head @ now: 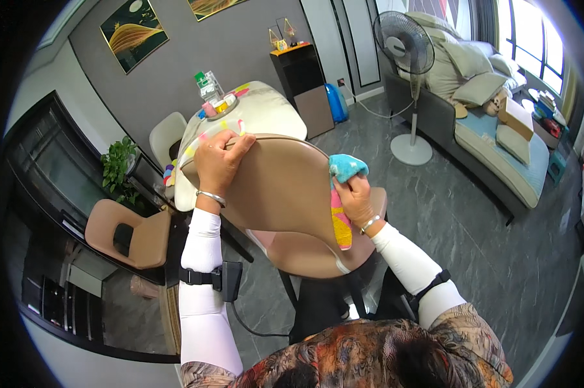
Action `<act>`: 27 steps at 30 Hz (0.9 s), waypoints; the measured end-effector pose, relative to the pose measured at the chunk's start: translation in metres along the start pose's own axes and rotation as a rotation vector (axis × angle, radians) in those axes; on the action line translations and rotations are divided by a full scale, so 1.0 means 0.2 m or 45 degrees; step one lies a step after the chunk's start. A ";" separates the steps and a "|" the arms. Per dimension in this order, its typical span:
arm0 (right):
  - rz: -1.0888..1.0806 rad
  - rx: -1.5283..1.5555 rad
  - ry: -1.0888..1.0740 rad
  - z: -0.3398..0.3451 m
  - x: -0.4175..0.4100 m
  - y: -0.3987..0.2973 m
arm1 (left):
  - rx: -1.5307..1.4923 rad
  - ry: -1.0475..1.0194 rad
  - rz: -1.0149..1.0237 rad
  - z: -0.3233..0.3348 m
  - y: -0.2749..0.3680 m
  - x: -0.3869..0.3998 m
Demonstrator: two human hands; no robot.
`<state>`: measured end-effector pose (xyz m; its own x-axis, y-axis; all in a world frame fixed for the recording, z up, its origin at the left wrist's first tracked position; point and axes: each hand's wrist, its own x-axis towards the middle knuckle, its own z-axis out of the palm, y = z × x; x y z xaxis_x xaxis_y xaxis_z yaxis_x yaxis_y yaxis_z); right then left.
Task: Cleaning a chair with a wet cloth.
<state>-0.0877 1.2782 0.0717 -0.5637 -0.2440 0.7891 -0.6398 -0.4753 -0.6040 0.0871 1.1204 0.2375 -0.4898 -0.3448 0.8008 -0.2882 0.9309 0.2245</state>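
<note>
Directly before me stands a tan upholstered chair (282, 186), its curved backrest turned toward me. My left hand (219, 165) grips the backrest's top edge near its left corner, with the thumb over the near face. At the right edge of the backrest, my right hand (354, 196) holds a multicoloured cloth (341, 220). The cloth's turquoise part bunches over the fingers, while its pink and yellow part hangs down against the chair's side. Below the backrest, the pinkish-tan seat (316, 254) is partly hidden.
A dining table (272, 106) bearing a tray of small items stands beyond the chair. Another tan chair (149, 237) and a potted plant (117, 165) are at left. To the right are a pedestal fan (413, 148), its cable across the floor, and a sofa (495, 160) with cushions.
</note>
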 end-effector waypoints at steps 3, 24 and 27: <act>-0.099 -0.056 -0.043 0.00 0.09 -0.13 | 0.085 -0.019 0.031 0.01 0.01 -0.01; 0.207 -0.129 -0.162 -0.01 -0.05 0.21 | 0.156 0.265 -0.124 0.02 -0.18 0.02; -0.142 0.020 -0.252 0.08 0.25 -0.08 | 0.146 0.264 -0.107 0.03 -0.14 0.03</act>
<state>-0.0976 1.2596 0.1233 -0.3756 -0.3495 0.8584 -0.6831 -0.5215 -0.5113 0.0873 1.0911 0.2321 -0.2845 -0.3769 0.8815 -0.4180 0.8762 0.2398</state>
